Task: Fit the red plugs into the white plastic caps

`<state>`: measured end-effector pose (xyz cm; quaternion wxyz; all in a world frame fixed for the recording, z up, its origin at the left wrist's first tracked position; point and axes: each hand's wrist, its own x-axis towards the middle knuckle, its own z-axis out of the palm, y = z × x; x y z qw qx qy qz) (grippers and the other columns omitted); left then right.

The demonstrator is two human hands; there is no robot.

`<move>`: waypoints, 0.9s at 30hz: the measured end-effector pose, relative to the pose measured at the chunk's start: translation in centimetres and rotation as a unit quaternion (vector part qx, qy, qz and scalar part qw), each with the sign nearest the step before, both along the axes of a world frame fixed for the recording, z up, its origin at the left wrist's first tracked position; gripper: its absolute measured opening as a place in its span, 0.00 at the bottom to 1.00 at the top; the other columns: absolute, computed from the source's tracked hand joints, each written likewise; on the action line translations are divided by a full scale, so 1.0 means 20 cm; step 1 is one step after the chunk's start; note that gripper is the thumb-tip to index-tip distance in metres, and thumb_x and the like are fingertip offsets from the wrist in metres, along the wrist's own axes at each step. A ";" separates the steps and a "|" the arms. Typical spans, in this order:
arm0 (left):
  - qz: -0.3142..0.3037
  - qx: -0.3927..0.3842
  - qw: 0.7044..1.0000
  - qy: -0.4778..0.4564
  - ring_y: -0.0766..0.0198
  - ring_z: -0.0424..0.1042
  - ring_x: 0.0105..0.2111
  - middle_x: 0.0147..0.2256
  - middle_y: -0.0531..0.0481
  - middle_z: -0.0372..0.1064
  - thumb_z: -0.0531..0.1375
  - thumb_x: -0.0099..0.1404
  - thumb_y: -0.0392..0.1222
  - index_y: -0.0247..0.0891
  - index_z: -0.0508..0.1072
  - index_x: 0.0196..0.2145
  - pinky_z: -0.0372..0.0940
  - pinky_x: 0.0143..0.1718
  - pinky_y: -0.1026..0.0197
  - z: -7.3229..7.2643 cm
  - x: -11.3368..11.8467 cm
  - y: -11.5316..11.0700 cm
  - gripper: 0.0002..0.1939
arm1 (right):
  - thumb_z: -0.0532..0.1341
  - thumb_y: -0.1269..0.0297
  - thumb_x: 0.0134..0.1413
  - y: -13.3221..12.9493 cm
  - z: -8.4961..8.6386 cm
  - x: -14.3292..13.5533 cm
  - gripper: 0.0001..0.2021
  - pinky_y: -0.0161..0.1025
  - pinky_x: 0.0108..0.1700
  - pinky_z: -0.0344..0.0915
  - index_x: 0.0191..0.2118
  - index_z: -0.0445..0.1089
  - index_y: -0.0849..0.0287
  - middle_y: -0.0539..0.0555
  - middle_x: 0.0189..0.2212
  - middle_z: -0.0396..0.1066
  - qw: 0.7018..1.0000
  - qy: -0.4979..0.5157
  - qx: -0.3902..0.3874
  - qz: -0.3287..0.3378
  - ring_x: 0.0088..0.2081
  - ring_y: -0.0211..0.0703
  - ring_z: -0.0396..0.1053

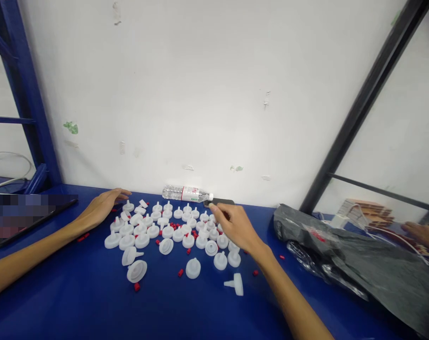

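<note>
Head view: on the blue counter (94, 307), a loosely spread left hand (103, 208) and curled right hand (237, 226), its contents impossible to tell, flank the far side of white funnel-like pieces (193, 269), mostly stem-up, likely because broad bases sit steady, red bits (180, 273) between

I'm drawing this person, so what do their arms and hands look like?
The left forearm and right forearm look slim, with no sleeves, watch or bracelet showing. The left hand and right hand wear no gloves; I can't make out any rings.

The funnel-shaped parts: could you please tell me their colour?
The funnel-shaped parts are white, shown in the head view.
</note>
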<state>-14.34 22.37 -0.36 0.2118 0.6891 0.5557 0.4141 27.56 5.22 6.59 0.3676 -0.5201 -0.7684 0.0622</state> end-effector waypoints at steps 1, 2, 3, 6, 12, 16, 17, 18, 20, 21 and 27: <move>0.007 0.009 1.000 -0.012 0.54 0.77 0.48 0.50 0.44 0.75 0.62 0.74 0.52 0.36 0.75 0.52 0.74 0.51 0.46 0.02 0.01 -0.02 0.18 | 0.52 0.49 0.72 0.02 -0.01 0.03 0.25 0.38 0.30 0.46 0.24 0.61 0.57 0.46 0.21 0.59 0.999 0.002 0.021 -0.037 0.25 0.36 0.53; 0.019 0.020 0.999 -0.026 0.55 0.77 0.48 0.50 0.44 0.75 0.62 0.74 0.52 0.35 0.75 0.51 0.74 0.50 0.46 0.04 0.01 -0.03 0.17 | 0.53 0.51 0.70 0.03 -0.01 0.06 0.24 0.39 0.30 0.45 0.23 0.57 0.57 0.46 0.20 0.57 0.997 0.002 0.041 -0.071 0.25 0.36 0.51; 0.036 0.033 0.998 -0.039 0.54 0.77 0.48 0.49 0.44 0.75 0.62 0.74 0.52 0.35 0.75 0.51 0.74 0.50 0.46 0.06 0.02 -0.05 0.17 | 0.54 0.52 0.69 0.04 -0.01 0.09 0.23 0.39 0.30 0.43 0.22 0.54 0.56 0.46 0.19 0.54 0.993 0.002 0.055 -0.102 0.24 0.36 0.49; 0.123 0.075 0.987 -0.067 0.53 0.77 0.46 0.49 0.46 0.75 0.62 0.73 0.52 0.35 0.75 0.51 0.75 0.48 0.48 0.12 0.03 -0.12 0.18 | 0.53 0.55 0.66 0.07 -0.02 0.18 0.23 0.41 0.30 0.40 0.21 0.46 0.56 0.45 0.18 0.45 0.979 0.012 0.083 -0.184 0.23 0.36 0.44; 0.200 0.074 0.972 -0.099 0.52 0.77 0.45 0.49 0.47 0.75 0.64 0.72 0.53 0.34 0.75 0.51 0.76 0.44 0.50 0.18 0.08 -0.21 0.19 | 0.53 0.57 0.62 0.09 0.00 0.28 0.22 0.42 0.30 0.41 0.21 0.43 0.55 0.45 0.20 0.39 0.958 0.034 0.111 -0.262 0.25 0.36 0.38; 0.190 0.050 0.976 -0.097 0.53 0.77 0.44 0.49 0.47 0.75 0.64 0.72 0.52 0.35 0.75 0.51 0.76 0.44 0.51 0.19 0.12 -0.24 0.19 | 0.53 0.57 0.61 0.09 0.00 0.31 0.22 0.42 0.30 0.41 0.21 0.43 0.54 0.45 0.20 0.39 0.955 0.034 0.111 -0.274 0.25 0.37 0.38; 0.187 0.045 0.977 -0.094 0.52 0.77 0.45 0.49 0.47 0.75 0.64 0.72 0.52 0.34 0.76 0.51 0.76 0.44 0.50 0.19 0.12 -0.24 0.19 | 0.53 0.57 0.62 0.10 -0.01 0.31 0.22 0.42 0.30 0.42 0.21 0.43 0.54 0.45 0.20 0.39 0.955 0.033 0.109 -0.275 0.25 0.37 0.38; 0.185 0.040 0.978 -0.092 0.51 0.77 0.45 0.49 0.48 0.75 0.64 0.72 0.52 0.34 0.76 0.51 0.76 0.45 0.50 0.19 0.13 -0.24 0.19 | 0.53 0.57 0.62 0.10 -0.01 0.31 0.22 0.42 0.30 0.42 0.21 0.43 0.54 0.45 0.20 0.39 0.955 0.032 0.107 -0.275 0.25 0.37 0.39; 0.182 0.035 0.979 -0.087 0.51 0.77 0.45 0.49 0.48 0.75 0.64 0.72 0.53 0.34 0.76 0.51 0.76 0.45 0.50 0.19 0.13 -0.24 0.19 | 0.52 0.57 0.62 0.10 -0.02 0.32 0.21 0.42 0.30 0.42 0.20 0.43 0.54 0.45 0.20 0.40 0.956 0.029 0.102 -0.274 0.25 0.37 0.39; 0.182 0.034 0.979 -0.085 0.50 0.77 0.46 0.49 0.48 0.75 0.64 0.72 0.52 0.34 0.76 0.51 0.76 0.46 0.49 0.19 0.13 -0.24 0.19 | 0.52 0.57 0.62 0.10 -0.02 0.32 0.21 0.42 0.30 0.42 0.20 0.43 0.53 0.46 0.20 0.40 0.956 0.028 0.100 -0.274 0.25 0.37 0.39; 0.201 0.040 0.976 -0.076 0.50 0.77 0.45 0.48 0.48 0.75 0.64 0.72 0.53 0.34 0.76 0.50 0.76 0.45 0.50 0.17 0.11 -0.22 0.19 | 0.53 0.57 0.63 0.11 -0.03 0.33 0.22 0.43 0.30 0.42 0.20 0.43 0.53 0.46 0.19 0.41 0.959 0.027 0.085 -0.270 0.25 0.38 0.39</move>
